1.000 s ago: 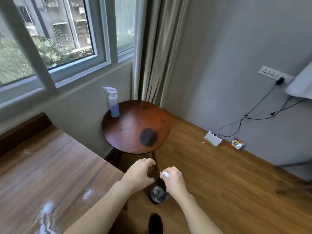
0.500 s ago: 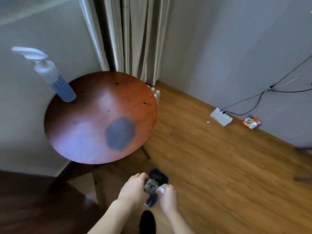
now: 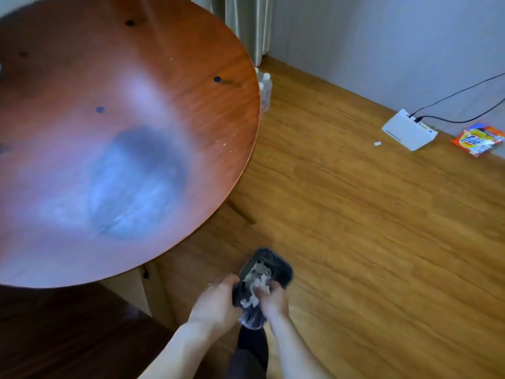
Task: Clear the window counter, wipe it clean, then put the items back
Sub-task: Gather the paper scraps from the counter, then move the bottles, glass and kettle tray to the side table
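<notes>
Reddish-brown round table (image 3: 191,64) bears a blurry grey-blue patch (image 3: 136,184); black bin bag (image 3: 276,265) holds seemingly white tissue (image 3: 257,280).

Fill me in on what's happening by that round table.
A person is bent over a small bin lined with a dark bag on the wood floor, beside the round table. The left hand grips the bag's edge, holding it open. The right hand is at the bag's mouth, its fingers on a crumpled white tissue, apparently pushing it in. A dark cloth lies on the table. By the wall sit a white box with cables and a detergent packet.
</notes>
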### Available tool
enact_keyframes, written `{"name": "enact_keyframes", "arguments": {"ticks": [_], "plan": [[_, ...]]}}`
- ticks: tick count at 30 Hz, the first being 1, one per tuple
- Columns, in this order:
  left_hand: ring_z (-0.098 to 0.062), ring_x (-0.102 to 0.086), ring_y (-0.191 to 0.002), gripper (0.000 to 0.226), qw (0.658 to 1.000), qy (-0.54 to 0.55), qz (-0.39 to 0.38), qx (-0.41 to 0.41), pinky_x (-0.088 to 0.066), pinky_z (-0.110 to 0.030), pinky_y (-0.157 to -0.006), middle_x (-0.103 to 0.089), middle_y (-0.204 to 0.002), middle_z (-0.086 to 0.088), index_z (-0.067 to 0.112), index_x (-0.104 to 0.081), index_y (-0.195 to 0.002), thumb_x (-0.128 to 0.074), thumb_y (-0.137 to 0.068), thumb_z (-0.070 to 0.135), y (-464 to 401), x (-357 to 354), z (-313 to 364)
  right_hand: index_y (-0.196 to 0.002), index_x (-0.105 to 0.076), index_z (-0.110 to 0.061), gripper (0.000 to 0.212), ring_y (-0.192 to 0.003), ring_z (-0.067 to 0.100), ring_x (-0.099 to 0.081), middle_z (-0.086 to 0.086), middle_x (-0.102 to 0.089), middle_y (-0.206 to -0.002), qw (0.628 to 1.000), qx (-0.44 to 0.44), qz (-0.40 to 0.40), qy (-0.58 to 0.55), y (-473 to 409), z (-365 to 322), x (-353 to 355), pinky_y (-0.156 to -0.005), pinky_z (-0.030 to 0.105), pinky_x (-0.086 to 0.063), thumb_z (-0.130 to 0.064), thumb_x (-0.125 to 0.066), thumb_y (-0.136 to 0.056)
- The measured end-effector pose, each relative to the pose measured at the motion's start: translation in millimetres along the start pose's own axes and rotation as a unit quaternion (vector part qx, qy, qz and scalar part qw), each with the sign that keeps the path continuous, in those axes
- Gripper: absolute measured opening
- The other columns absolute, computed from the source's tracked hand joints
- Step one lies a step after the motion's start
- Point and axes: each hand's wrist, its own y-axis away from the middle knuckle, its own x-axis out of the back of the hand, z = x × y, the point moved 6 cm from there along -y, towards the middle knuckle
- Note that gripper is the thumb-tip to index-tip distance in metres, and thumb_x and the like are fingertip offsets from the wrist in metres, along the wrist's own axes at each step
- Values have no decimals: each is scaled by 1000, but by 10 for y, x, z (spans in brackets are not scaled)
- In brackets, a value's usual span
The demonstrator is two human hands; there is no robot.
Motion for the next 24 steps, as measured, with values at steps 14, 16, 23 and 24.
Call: {"name": "enact_keyframes", "arguments": {"ticks": [14,16,23,24], "plan": [[-21,-54,-113,52,999,-37,29,-24,-49,-30,-88,-53,-125,2,26,-49,-130,-62,-79,22,591,832,775,-126,-64,-18,38,-112,21,-65,-1,-70,-119,981,153,19,115,1236,-1055,577,-87,27,-49,-28,-67,-89],[-20,-53,-113,50,998,-32,50,-30,-49,-30,-88,-53,-124,2,26,-47,-132,-60,-83,28,805,1072,907,-132,-61,-21,45,-120,20,-60,-4,-64,-126,975,177,27,128,1558,-1268,705,-98,31,-47,-32,-68,-89],[-18,-57,-110,48,991,-9,116,-72,-47,-27,-87,-56,-118,5,24,-53,-127,-61,-81,30,1768,1932,1367,-131,-59,-20,45,-125,19,-54,-2,-58,-131,944,289,56,148,2928,-2005,1162,-105,33,-43,-33,-70,-90],[-18,-57,-111,48,989,-3,129,-77,-47,-27,-88,-57,-119,5,24,-53,-127,-62,-80,29,1921,2069,1405,-131,-60,-19,45,-124,19,-54,-1,-58,-131,937,310,56,153,3130,-2113,1201,-105,32,-43,-33,-71,-90]]}}
